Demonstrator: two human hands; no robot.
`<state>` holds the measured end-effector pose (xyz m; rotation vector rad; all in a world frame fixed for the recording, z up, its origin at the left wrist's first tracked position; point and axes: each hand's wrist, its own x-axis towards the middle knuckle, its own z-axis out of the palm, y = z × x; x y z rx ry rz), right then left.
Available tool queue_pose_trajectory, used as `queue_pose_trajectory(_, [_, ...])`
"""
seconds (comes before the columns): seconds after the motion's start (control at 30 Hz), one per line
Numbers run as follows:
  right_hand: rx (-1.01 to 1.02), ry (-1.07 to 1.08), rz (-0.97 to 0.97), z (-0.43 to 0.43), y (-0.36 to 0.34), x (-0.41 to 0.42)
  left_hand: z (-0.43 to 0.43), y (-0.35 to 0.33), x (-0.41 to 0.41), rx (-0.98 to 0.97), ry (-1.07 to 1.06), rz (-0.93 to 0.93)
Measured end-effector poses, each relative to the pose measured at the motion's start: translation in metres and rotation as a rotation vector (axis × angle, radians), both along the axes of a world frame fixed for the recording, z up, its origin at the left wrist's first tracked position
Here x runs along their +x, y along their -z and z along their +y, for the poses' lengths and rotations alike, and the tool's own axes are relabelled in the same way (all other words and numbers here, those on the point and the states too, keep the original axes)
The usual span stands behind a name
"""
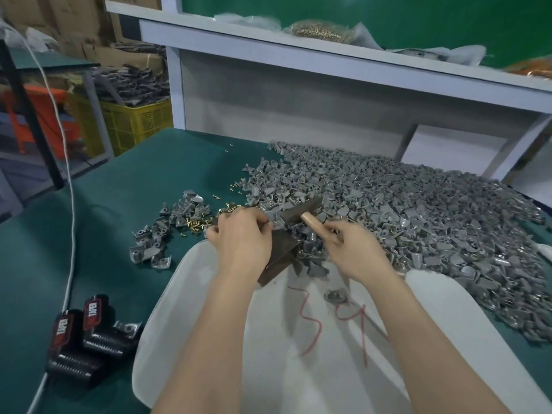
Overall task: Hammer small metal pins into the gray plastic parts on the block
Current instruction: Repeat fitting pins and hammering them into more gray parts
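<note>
hands meet over a dark wedge-shaped metal block [280, 255] lying at the far edge of a white plastic sheet [268, 354] on the green table cover [104, 219]. the right hand [354, 249] has its fingers clamped round the pale handle of a wooden-handled hammer [303, 213], whose dark head sits just above the block's far end. the left hand [242, 237] rests on the block's left side, fingers bunched together at its top; what they pinch cannot be told. small brass pins [198, 225] lie scattered to the left, and a great heap of gray plastic parts [418, 219] spreads to the right, some touching the block.
</note>
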<state>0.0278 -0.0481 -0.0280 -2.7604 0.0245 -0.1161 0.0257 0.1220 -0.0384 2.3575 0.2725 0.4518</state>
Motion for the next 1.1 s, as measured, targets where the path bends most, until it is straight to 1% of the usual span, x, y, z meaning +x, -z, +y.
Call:
queue_pose_trajectory(0.03, [-0.026,0.014,-0.077,0.002,-0.001,-0.001,-0.001,0.0,0.0,-0.023,0.011,-0.011])
queue_pose_trajectory(0.07, [0.007,-0.006,-0.159,0.007,-0.004,-0.001,-0.002,-0.001,0.0,-0.051,0.034,-0.024])
queue_pose_trajectory(0.1, [0.087,-0.064,-0.21,0.014,-0.009,0.0,-0.003,-0.002,0.0,-0.086,0.063,-0.038])
queue_pose_trajectory(0.13, [0.188,-0.149,-0.212,0.023,-0.013,0.002,-0.004,-0.003,-0.001,-0.117,0.094,-0.051])
queue_pose_trajectory(0.17, [0.268,-0.23,-0.174,0.032,-0.015,0.004,-0.005,-0.005,-0.002,-0.144,0.117,-0.069])
queue_pose_trajectory(0.2, [0.311,-0.277,-0.133,0.04,-0.017,0.008,-0.005,-0.005,-0.003,-0.169,0.124,-0.094])
queue_pose_trajectory(0.23, [0.361,-0.278,-0.138,0.046,-0.018,0.014,-0.004,-0.005,-0.002,-0.209,0.115,-0.124])
queue_pose_trajectory(0.27, [0.433,-0.226,-0.187,0.049,-0.021,0.023,-0.003,-0.006,-0.002,-0.275,0.091,-0.164])
queue_pose_trajectory(0.3, [0.523,-0.136,-0.241,0.049,-0.025,0.033,0.0,-0.006,-0.002,-0.377,0.048,-0.217])
queue_pose_trajectory(0.33, [0.56,-0.025,-0.284,0.047,-0.03,0.044,0.004,-0.008,-0.002,-0.506,-0.02,-0.285])
queue_pose_trajectory(0.37, [0.49,0.083,-0.285,0.045,-0.035,0.055,0.008,-0.01,-0.002,-0.646,-0.109,-0.361])
queue_pose_trajectory(0.4, [0.338,0.169,-0.233,0.044,-0.037,0.064,0.013,-0.012,-0.001,-0.79,-0.204,-0.435])
queue_pose_trajectory(0.43, [0.216,0.202,-0.199,0.049,-0.037,0.068,0.019,-0.014,0.0,-0.935,-0.291,-0.499])
queue_pose_trajectory(0.47, [0.14,0.161,-0.206,0.059,-0.036,0.068,0.025,-0.016,0.001,-1.062,-0.37,-0.548])
queue_pose_trajectory(0.5, [0.117,0.039,-0.246,0.073,-0.032,0.068,0.03,-0.017,0.003,-1.158,-0.439,-0.579])
queue_pose_trajectory(0.53, [0.125,-0.152,-0.276,0.089,-0.028,0.065,0.034,-0.017,0.004,-1.223,-0.496,-0.596])
queue_pose_trajectory(0.57, [0.12,-0.34,-0.254,0.107,-0.023,0.061,0.037,-0.016,0.005,-1.265,-0.539,-0.606])
queue_pose_trajectory(0.6, [0.078,-0.477,-0.185,0.124,-0.017,0.057,0.04,-0.016,0.004,-1.291,-0.571,-0.612])
queue_pose_trajectory(0.63, [-0.013,-0.551,-0.104,0.139,-0.012,0.055,0.042,-0.015,0.004,-1.311,-0.593,-0.616])
queue_pose_trajectory(0.7, [-0.285,-0.561,0.01,0.162,-0.005,0.056,0.044,-0.015,0.004,-1.345,-0.619,-0.61])
queue_pose_trajectory(0.73, [-0.386,-0.537,0.024,0.17,-0.002,0.056,0.046,-0.014,0.004,-1.362,-0.631,-0.604])
queue_pose_trajectory(0.77, [-0.435,-0.517,0.015,0.176,0.0,0.056,0.047,-0.014,0.004,-1.377,-0.643,-0.598])
queue_pose_trajectory(0.8, [-0.44,-0.505,-0.006,0.18,0.002,0.056,0.048,-0.013,0.005,-1.389,-0.655,-0.592])
queue_pose_trajectory(0.87, [-0.396,-0.5,-0.057,0.183,0.005,0.056,0.047,-0.013,0.005,-1.407,-0.663,-0.581])
queue_pose_trajectory(0.9, [-0.34,-0.502,-0.073,0.183,0.005,0.056,0.047,-0.013,0.005,-1.413,-0.663,-0.58])
queue_pose_trajectory(0.93, [-0.24,-0.489,-0.086,0.181,0.006,0.057,0.046,-0.012,0.005,-1.419,-0.662,-0.582])
queue_pose_trajectory(1.1, [0.467,-0.398,-0.076,0.157,-0.01,0.061,0.043,-0.01,0.007,-1.391,-0.622,-0.588])
